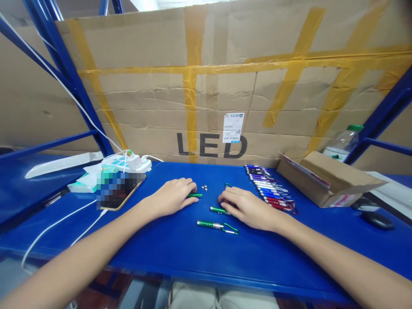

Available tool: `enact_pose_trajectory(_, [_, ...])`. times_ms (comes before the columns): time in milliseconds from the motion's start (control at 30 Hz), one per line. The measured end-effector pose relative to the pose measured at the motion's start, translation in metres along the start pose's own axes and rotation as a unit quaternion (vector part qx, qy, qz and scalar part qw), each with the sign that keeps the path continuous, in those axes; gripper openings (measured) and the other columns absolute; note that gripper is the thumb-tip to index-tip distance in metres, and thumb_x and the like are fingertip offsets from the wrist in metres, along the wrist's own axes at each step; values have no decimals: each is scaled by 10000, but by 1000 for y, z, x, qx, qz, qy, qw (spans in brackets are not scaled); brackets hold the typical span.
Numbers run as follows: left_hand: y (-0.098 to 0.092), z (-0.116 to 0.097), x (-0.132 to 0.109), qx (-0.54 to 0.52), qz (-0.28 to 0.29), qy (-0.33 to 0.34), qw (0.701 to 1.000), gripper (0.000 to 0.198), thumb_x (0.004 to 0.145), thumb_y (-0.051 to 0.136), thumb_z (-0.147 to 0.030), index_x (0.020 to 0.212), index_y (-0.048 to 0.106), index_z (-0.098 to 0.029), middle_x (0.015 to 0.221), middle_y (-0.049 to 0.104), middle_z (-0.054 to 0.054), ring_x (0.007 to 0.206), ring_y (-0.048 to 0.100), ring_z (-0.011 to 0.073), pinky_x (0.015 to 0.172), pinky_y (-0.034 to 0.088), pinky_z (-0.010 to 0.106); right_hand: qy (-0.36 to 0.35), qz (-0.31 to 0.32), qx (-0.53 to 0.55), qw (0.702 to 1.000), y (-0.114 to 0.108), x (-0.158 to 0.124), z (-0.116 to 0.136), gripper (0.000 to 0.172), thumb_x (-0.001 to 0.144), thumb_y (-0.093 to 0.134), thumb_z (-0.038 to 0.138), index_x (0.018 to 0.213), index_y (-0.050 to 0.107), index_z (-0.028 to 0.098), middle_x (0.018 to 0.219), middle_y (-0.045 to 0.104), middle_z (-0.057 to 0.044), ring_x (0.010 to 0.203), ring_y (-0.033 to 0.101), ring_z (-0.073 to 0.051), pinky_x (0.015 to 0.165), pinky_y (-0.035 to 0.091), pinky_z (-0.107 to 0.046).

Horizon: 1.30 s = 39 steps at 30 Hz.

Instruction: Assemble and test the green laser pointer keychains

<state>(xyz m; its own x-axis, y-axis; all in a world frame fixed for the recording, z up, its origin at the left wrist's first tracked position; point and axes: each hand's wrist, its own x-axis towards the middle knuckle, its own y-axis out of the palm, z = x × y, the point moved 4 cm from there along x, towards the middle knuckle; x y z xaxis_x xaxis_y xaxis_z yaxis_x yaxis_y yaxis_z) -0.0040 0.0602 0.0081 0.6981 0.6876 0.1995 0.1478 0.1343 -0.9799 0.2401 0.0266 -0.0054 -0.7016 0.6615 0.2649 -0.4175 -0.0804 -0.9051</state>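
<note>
My left hand (pixel 175 195) is closed around a slim green metal tube (pixel 195 195), its end poking out between thumb and fingers. Just beyond that end lie several small silver button cells (pixel 205 188). My right hand (pixel 246 207) rests on the table with curled fingers; what is in them is hidden. A green carabiner clip (pixel 228 185) shows behind its knuckles. Partly under its thumb lies a green mini flashlight (pixel 218 210). Nearer to me is another green mini flashlight (pixel 209 225) with a carabiner clip (pixel 230 228) at its right end.
On the blue table (pixel 154 253), a row of coloured mini flashlights (pixel 268 189) lies right of my right hand, beside an open cardboard box (pixel 334 176) and a black mouse (pixel 377 220). At left are a phone (pixel 120 195), power strip (pixel 127 163) and white cables. Cardboard (pixel 154 107) stands behind.
</note>
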Motion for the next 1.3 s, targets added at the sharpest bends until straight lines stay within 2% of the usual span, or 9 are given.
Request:
enact_pose_trajectory(167, [4, -1, 2, -15, 21, -5, 1000, 122, 1099, 583, -309, 1062, 638, -207, 1069, 714, 67, 952, 692, 264, 783, 477, 337, -3, -24, 5, 1000, 5, 3, 2, 264, 1146, 448, 290, 1227, 695, 243, 1166, 705, -105, 1098, 662, -267, 998, 549, -441])
enact_pose_trajectory(267, [2, 4, 3, -36, -5, -25, 999, 136, 1103, 564, -321, 1059, 631, -211, 1033, 715, 70, 936, 692, 269, 780, 484, 340, -10, -36, 14, 999, 9, 8, 2, 359, 1132, 421, 225, 1391, 670, 237, 1319, 686, -141, 1231, 644, -281, 1085, 541, -472])
enact_pose_trajectory(400, [4, 11, 5, -78, -45, -54, 995, 159, 1101, 547, -345, 1090, 633, -211, 1060, 726, 81, 953, 704, 272, 788, 495, 343, -17, -32, 32, 999, 14, 18, 0, 489, 1138, 384, 209, 1588, 561, 280, 1575, 618, -133, 1428, 578, -280, 1187, 476, -513])
enact_pose_trajectory(500, [10, 15, 9, -125, -67, -89, 986, 164, 1080, 579, -358, 1064, 643, -208, 1020, 743, 75, 897, 710, 263, 761, 491, 338, -22, -12, 28, 999, 17, 23, 1, 517, 1154, 342, 211, 1636, 514, 280, 1645, 573, -135, 1455, 571, -291, 1182, 443, -543])
enact_pose_trajectory(633, [16, 16, 13, -171, -97, -114, 974, 154, 1051, 619, -359, 1018, 648, -211, 970, 752, 63, 870, 711, 250, 741, 487, 325, -28, 2, 16, 999, 16, 22, 3, 495, 1159, 328, 207, 1587, 570, 271, 1604, 618, -121, 1340, 632, -294, 1099, 481, -511])
enact_pose_trajectory(800, [19, 10, 15, -190, -90, -120, 970, 131, 1043, 631, -336, 1016, 650, -210, 946, 752, 44, 848, 707, 223, 733, 484, 309, -27, -24, 3, 999, 13, 17, -2, 429, 1131, 408, 206, 1491, 640, 234, 1386, 699, -150, 1261, 643, -292, 1092, 531, -484])
enact_pose_trajectory(933, [18, 5, 16, -196, -83, -129, 968, 123, 1066, 623, -331, 1058, 644, -210, 978, 752, 40, 856, 709, 222, 742, 475, 313, -15, -30, -18, 999, 12, 17, -8, 421, 1128, 410, 225, 1466, 660, 234, 1381, 673, -163, 1250, 642, -313, 1073, 555, -505])
enact_pose_trajectory(1067, [17, 3, 17, -205, -92, -124, 966, 106, 1075, 617, -309, 1104, 633, -208, 1006, 756, 36, 825, 704, 205, 745, 488, 308, -6, -14, -32, 999, 11, 17, -10, 387, 1130, 408, 233, 1364, 715, 206, 1273, 715, -159, 1174, 661, -314, 1034, 562, -497])
enact_pose_trajectory(1300, [18, 5, 16, -198, -117, -107, 967, 211, 1084, 601, -311, 1241, 668, -188, 1108, 762, 71, 906, 727, 222, 878, 560, 351, 2, -31, -15, 999, 10, 14, -16, 268, 1109, 480, 224, 1198, 733, 221, 1179, 730, -121, 1096, 683, -284, 975, 561, -434])
